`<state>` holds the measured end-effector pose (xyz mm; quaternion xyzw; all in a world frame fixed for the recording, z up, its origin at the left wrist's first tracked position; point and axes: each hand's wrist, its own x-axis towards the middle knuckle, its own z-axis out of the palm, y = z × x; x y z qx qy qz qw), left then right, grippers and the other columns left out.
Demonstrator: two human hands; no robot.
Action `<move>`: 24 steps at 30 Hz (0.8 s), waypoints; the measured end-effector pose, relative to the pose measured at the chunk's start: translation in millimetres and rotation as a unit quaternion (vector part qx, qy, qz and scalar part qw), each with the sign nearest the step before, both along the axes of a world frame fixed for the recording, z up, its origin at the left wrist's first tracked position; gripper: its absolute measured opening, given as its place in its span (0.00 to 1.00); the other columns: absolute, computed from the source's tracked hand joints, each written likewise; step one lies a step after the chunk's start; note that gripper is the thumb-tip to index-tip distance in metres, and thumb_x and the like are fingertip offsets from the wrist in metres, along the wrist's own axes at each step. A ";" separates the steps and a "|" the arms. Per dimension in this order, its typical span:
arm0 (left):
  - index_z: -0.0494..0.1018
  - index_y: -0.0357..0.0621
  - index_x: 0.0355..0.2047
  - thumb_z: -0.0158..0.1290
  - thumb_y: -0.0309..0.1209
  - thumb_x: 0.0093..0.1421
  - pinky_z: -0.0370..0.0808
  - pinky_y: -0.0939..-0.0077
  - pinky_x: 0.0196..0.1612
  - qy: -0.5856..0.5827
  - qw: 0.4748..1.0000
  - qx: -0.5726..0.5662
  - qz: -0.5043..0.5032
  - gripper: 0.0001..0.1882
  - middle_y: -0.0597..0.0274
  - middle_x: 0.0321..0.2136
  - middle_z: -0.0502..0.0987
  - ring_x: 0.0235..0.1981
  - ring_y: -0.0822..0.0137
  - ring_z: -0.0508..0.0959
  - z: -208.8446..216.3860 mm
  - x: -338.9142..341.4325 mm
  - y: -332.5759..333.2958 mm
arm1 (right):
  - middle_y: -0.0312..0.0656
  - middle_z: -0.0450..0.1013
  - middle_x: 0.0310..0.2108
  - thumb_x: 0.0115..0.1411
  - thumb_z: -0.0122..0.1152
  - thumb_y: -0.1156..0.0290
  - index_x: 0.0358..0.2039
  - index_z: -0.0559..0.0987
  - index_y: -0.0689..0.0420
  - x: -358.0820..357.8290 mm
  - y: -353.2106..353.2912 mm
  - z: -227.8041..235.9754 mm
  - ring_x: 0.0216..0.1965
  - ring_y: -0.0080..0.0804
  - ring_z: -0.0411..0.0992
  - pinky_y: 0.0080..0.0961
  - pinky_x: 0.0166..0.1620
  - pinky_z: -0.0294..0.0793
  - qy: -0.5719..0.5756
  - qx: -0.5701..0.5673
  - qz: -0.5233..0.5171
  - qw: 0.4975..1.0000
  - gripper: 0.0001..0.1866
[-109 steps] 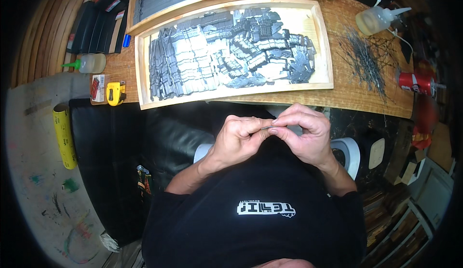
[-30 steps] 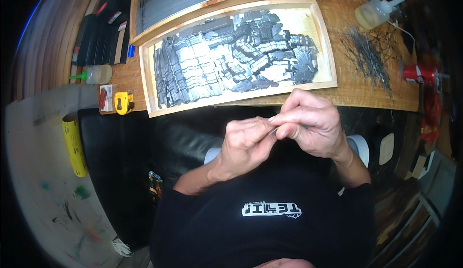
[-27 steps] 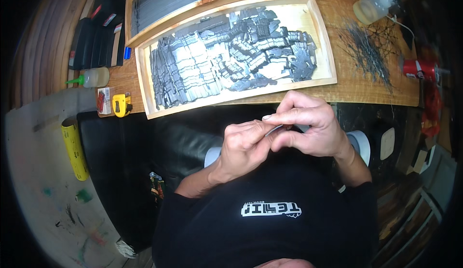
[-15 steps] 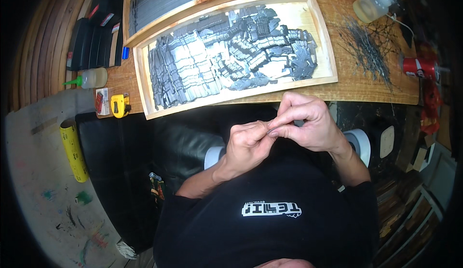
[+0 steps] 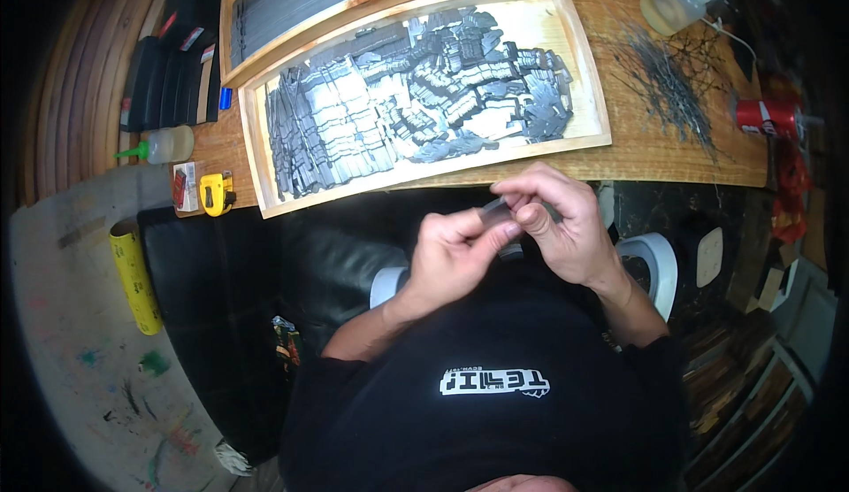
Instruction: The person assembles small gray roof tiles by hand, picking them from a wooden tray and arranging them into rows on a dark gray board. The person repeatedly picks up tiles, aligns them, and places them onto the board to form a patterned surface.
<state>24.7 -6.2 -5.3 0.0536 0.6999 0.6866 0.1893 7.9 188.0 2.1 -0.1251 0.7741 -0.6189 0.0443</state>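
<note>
Over my lap, in front of the table, my left hand [image 5: 455, 249] pinches a small dark grey flat piece [image 5: 495, 213] between thumb and fingers. My right hand [image 5: 566, 222] is closed at the other end of that piece, its fingers curled around its edge. The piece is slightly blurred, and the fingertips partly hide it. Just beyond my hands lies a shallow wooden tray [image 5: 442, 163]. It holds many dark grey flat pieces [image 5: 332, 129], laid in rows on its left and in looser stacks on its right.
A second wooden tray [image 5: 380, 1] with long grey strips lies behind. On the table's right are a pile of thin dark scraps [image 5: 668, 85], a squeeze bottle [image 5: 676, 5] and a red can [image 5: 768, 119]. At left stand a yellow tape measure [image 5: 217, 194] and a green-tipped bottle [image 5: 168, 145].
My hands have turned and opened out a little, so the grey piece between them shows more. My right fingers have shifted upward around it. The view has moved slightly.
</note>
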 end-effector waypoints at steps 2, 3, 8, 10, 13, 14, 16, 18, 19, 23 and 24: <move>0.83 0.31 0.47 0.62 0.25 0.69 0.81 0.79 0.44 -0.066 0.995 0.063 0.035 0.10 0.57 0.38 0.88 0.39 0.74 0.84 -6.4 -4.2 -5.2 | 0.42 0.79 0.35 0.61 0.76 0.73 0.45 0.77 0.65 10.9 3.8 1.7 0.34 0.28 0.79 0.23 0.37 0.78 -0.082 0.012 -0.003 0.997 0.17; 0.83 0.30 0.47 0.62 0.25 0.69 0.83 0.76 0.46 -0.085 0.989 0.106 0.057 0.11 0.54 0.39 0.87 0.40 0.72 0.85 -8.5 -6.8 -6.6 | 0.43 0.79 0.36 0.62 0.75 0.74 0.46 0.74 0.65 16.1 6.9 2.3 0.35 0.29 0.81 0.23 0.38 0.80 -0.123 0.018 -0.004 0.992 0.19; 0.82 0.30 0.47 0.60 0.24 0.70 0.85 0.72 0.47 -0.128 0.974 0.180 0.058 0.09 0.50 0.39 0.87 0.41 0.67 0.86 -7.8 -12.3 -7.0 | 0.37 0.77 0.29 0.62 0.72 0.82 0.37 0.68 0.59 42.5 9.2 -28.8 0.35 0.16 0.77 0.20 0.38 0.78 -0.265 -0.111 0.012 0.958 0.17; 0.82 0.29 0.46 0.60 0.24 0.70 0.84 0.73 0.46 -0.119 0.974 0.180 0.062 0.09 0.50 0.38 0.87 0.41 0.67 0.86 -1.9 -10.7 -4.8 | 0.35 0.76 0.28 0.62 0.72 0.82 0.37 0.68 0.58 48.4 11.6 -34.6 0.33 0.15 0.76 0.19 0.35 0.75 -0.248 -0.099 0.005 0.964 0.17; 0.83 0.28 0.46 0.60 0.23 0.70 0.84 0.73 0.47 -0.086 0.980 0.176 0.044 0.09 0.50 0.38 0.87 0.41 0.66 0.86 -7.0 -4.1 -5.1 | 0.37 0.75 0.25 0.62 0.73 0.81 0.37 0.68 0.59 55.9 12.2 -39.6 0.28 0.15 0.74 0.18 0.32 0.71 -0.196 -0.071 -0.008 0.978 0.17; 0.83 0.27 0.46 0.60 0.22 0.69 0.84 0.72 0.47 -0.069 0.976 0.204 0.038 0.09 0.48 0.38 0.87 0.42 0.64 0.87 -12.3 -0.9 -5.3 | 0.38 0.76 0.25 0.61 0.74 0.81 0.37 0.69 0.59 59.9 13.0 -44.6 0.28 0.16 0.76 0.19 0.32 0.72 -0.175 -0.045 -0.010 0.983 0.17; 0.83 0.27 0.46 0.60 0.20 0.69 0.85 0.72 0.48 -0.034 0.978 0.204 0.008 0.09 0.46 0.39 0.87 0.42 0.62 0.88 -16.6 -2.5 -5.2 | 0.40 0.76 0.25 0.61 0.74 0.80 0.37 0.69 0.60 65.7 12.5 -42.4 0.29 0.20 0.79 0.21 0.33 0.76 -0.143 0.002 -0.029 0.989 0.17; 0.83 0.28 0.46 0.60 0.18 0.67 0.86 0.71 0.48 -0.040 0.979 0.202 -0.011 0.08 0.45 0.39 0.87 0.43 0.60 0.88 -20.9 0.0 -8.0 | 0.42 0.76 0.24 0.61 0.74 0.80 0.37 0.69 0.61 70.9 7.5 -29.2 0.30 0.25 0.82 0.24 0.33 0.79 -0.121 0.046 -0.064 0.990 0.17; 0.83 0.28 0.45 0.60 0.17 0.67 0.86 0.71 0.48 -0.040 0.977 0.208 -0.017 0.08 0.45 0.39 0.87 0.43 0.60 0.88 -25.6 1.1 -9.6 | 0.42 0.76 0.24 0.60 0.74 0.80 0.37 0.69 0.61 74.2 7.1 -29.3 0.31 0.27 0.83 0.25 0.34 0.80 -0.112 0.053 -0.070 0.990 0.17; 0.83 0.28 0.44 0.59 0.15 0.66 0.86 0.71 0.48 -0.024 0.972 0.230 -0.036 0.08 0.45 0.39 0.87 0.42 0.60 0.89 -48.3 5.0 -13.0 | 0.43 0.78 0.26 0.60 0.74 0.81 0.37 0.70 0.61 82.4 7.8 -34.2 0.33 0.32 0.86 0.26 0.34 0.82 -0.060 0.078 -0.099 0.990 0.17; 0.83 0.28 0.43 0.59 0.15 0.65 0.86 0.71 0.47 -0.017 0.971 0.235 -0.038 0.08 0.45 0.38 0.88 0.42 0.60 0.89 -51.0 6.6 -12.9 | 0.43 0.78 0.26 0.60 0.74 0.82 0.37 0.70 0.61 84.3 8.1 -35.7 0.33 0.32 0.86 0.26 0.33 0.82 -0.043 0.084 -0.107 0.990 0.17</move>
